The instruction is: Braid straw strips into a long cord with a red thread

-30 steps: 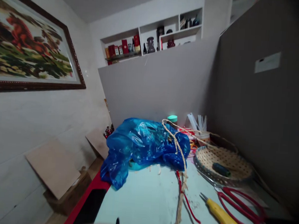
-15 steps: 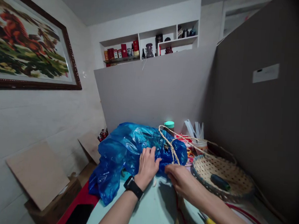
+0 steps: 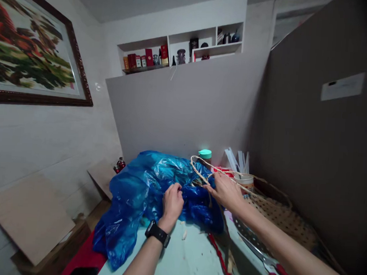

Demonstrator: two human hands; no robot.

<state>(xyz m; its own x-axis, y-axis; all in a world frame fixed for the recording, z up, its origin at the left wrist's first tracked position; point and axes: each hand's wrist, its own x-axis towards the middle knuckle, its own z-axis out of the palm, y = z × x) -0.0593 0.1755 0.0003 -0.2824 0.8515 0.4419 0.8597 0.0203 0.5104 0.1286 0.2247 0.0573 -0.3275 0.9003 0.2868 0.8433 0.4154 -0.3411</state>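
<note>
A crumpled blue plastic bag (image 3: 135, 193) lies across the table, its mouth open toward the right with dry straw-coloured strands (image 3: 197, 183) showing inside. My left hand (image 3: 173, 200), with a black watch on its wrist, is closed on the front edge of the bag. Farther right, my right hand (image 3: 228, 193) has thumb and fingers pinched at the bag's mouth, around a braided straw cord (image 3: 197, 168). The cord loops over the bag and runs off to the right behind that hand. What lies under the right fingers is partly hidden.
At right stands a woven basket (image 3: 278, 215), partly behind my forearm. Red-handled scissors (image 3: 274, 271) and a red cord (image 3: 219, 253) lie in front. A green-lidded jar (image 3: 205, 154) and a cup of white strips (image 3: 245, 180) stand behind. Grey panels (image 3: 185, 112) close off the back and right.
My right hand has moved up and away from me to the bag's mouth. My left hand has curled its fingers onto the bag and shifted slightly left. The scissors have come into view.
</note>
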